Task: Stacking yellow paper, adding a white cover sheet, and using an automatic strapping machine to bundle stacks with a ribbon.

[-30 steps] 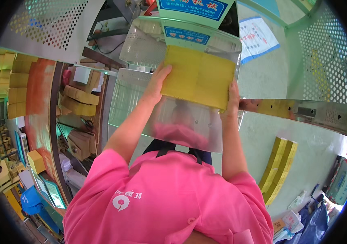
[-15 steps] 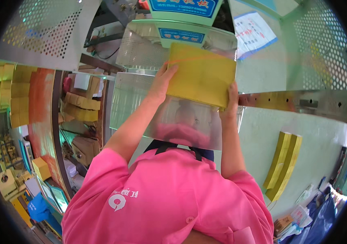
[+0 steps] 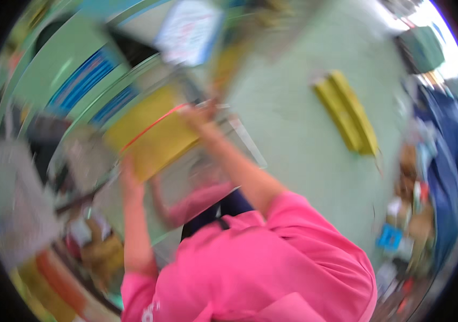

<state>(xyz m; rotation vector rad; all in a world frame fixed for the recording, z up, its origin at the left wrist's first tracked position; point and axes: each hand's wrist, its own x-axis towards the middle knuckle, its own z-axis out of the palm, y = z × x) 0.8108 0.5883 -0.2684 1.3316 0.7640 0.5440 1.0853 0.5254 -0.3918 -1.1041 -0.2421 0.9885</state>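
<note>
A stack of yellow paper or card sheets (image 3: 156, 142) is held between my two hands above a shiny metal surface. A thin red band (image 3: 154, 124) runs across its top. My left hand (image 3: 131, 174) grips its near left edge. At its right end, my right hand (image 3: 199, 117) is closed on the edge by the end of the red band. Motion blur smears the fingers of both hands. Just beyond the stack stands a pale green machine (image 3: 73, 70) with blue label plates.
Long yellow bundles (image 3: 349, 112) lie on the green floor to the right. A white printed sheet with a blue edge (image 3: 190, 32) is at the top. Blue sheeting (image 3: 446, 161) and mixed packages (image 3: 408, 214) line the far right. Cardboard pieces (image 3: 103, 255) sit at lower left.
My view has swung to the right, so machine and stack appear further left. The red band shows more clearly across the stack. Both hands still hold it.
</note>
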